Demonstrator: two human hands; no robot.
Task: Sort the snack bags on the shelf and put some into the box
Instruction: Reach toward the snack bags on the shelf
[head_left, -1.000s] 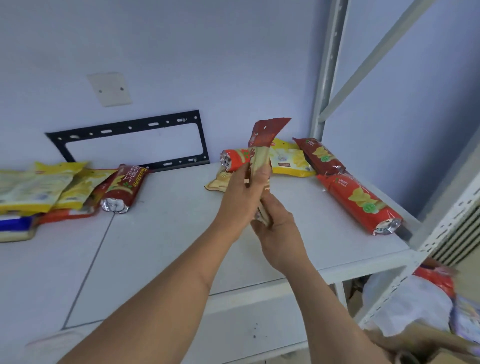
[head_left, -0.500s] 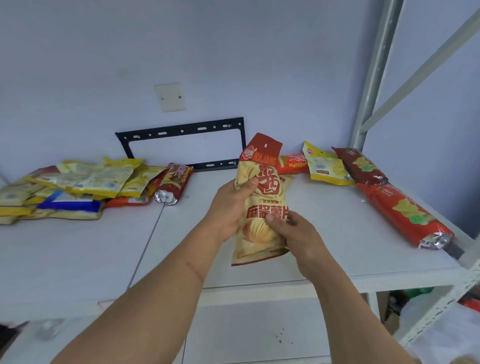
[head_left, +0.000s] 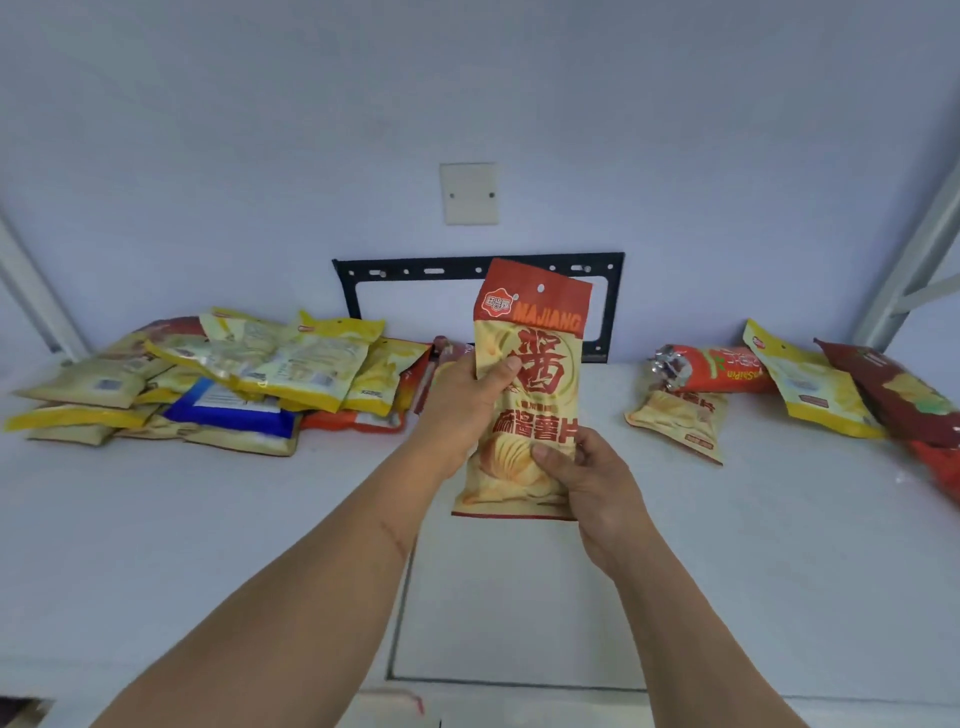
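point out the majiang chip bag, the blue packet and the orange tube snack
majiang chip bag (head_left: 540, 364), head view, the big red character.
blue packet (head_left: 228, 418), head view, its blue front edge.
orange tube snack (head_left: 727, 366), head view, mid-body.

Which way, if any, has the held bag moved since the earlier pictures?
Yes, leftward: the bag was right of the wall bracket, now overlaps its right half.

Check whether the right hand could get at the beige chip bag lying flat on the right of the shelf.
Probably yes, once freed. The right hand and the left hand both grip the raised chip bag. Bare shelf lies between it and the flat beige bag.
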